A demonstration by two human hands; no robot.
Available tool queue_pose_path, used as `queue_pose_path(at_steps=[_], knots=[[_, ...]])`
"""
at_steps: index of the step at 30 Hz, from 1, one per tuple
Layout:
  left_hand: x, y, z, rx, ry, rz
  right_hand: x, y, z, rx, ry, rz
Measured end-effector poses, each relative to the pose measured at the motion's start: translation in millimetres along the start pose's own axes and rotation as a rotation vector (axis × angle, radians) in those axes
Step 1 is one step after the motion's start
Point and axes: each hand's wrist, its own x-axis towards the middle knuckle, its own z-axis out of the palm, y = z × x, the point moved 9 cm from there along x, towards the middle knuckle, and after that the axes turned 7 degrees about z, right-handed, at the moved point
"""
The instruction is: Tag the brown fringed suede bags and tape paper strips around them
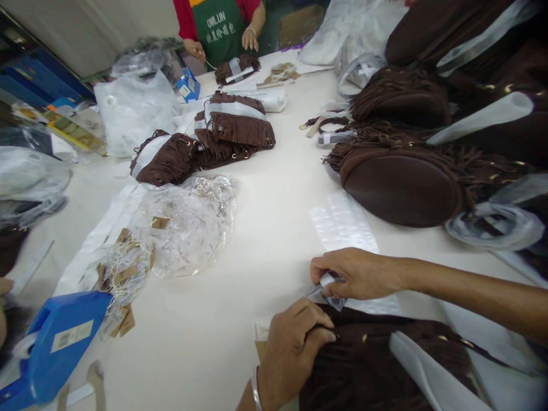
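Observation:
A dark brown fringed bag (342,371) with gold eyelets lies at the bottom right. My left hand (295,348), with a bangle at the wrist, is closed on the bag's upper edge, thumb against the forefinger. Just above it, my right hand (355,277) pinches a small plastic-wrapped piece (336,294), grey and white, close to the bag's rim. What is inside that wrapping I cannot make out. A rolled white sheet (432,371) lies across the bag. Partly under my left hand is a card tag (260,337). White plastic sleeves (342,220) lie beyond my right hand.
More brown bags (402,185) are piled along the right, and several wrapped fringed ones (240,123) lie mid-table. At left are a clear bag (184,228), string tags (124,274) and a blue tape dispenser (64,342). A person in a green apron (220,31) works opposite.

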Motion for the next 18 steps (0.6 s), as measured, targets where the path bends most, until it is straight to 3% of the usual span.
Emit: queue_pose_path(at_steps=[3, 8, 13, 18], knots=[[-2.8, -2.6, -5.1, -0.187, 0.054, 0.010, -7.4, 10.1, 12.8, 0.169, -0.005, 0.105], [-4.1, -10.6, -4.6, -0.209, 0.148, -0.018, -23.4, 22.8, 39.9, 0.391, 0.037, 0.221], [-6.0, -9.5, -2.5, -0.087, 0.178, -0.031, -29.0, 23.3, 45.6, 0.475, -0.072, 0.176], [-8.9, 2.5, 3.0, 0.194, 0.204, 0.074, -17.0, 30.6, 60.8, 0.545, -0.226, 0.201]])
